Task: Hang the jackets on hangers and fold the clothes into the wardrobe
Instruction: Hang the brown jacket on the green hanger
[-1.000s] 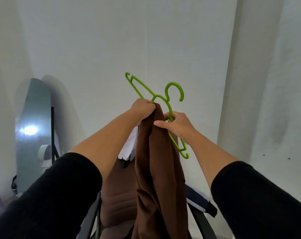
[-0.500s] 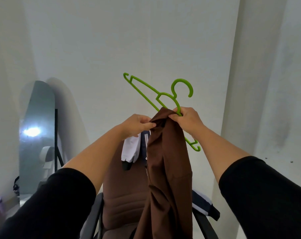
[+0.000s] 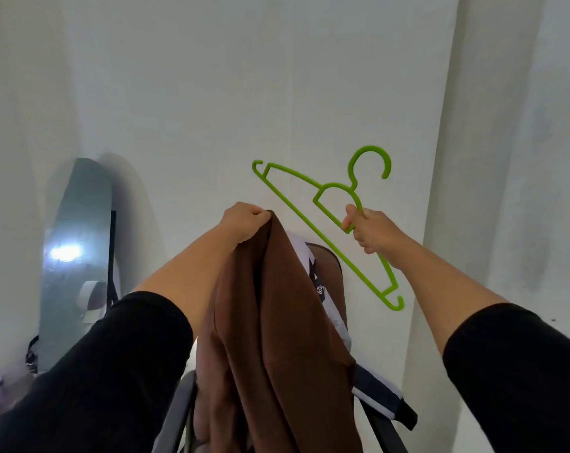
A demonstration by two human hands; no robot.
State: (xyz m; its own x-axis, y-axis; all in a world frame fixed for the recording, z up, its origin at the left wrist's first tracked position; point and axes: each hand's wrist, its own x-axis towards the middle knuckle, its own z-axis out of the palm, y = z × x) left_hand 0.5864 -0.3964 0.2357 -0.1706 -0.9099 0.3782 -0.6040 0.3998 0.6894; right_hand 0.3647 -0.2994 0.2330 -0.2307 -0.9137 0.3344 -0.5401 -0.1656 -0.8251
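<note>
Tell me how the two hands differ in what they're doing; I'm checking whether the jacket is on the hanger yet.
The left hand pinches the top of the brown jacket, which hangs limp below it; the right hand grips the green hanger near its neck, tilted, its hook up. The left hand sits slightly higher and nearer the middle; the right hand is off to the side. Jacket and hanger are apart. Both hands are closed, raised before the wall.

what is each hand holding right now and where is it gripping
The left hand pinches the brown garment at its top edge. The right hand grips the green hanger near its neck.
</note>
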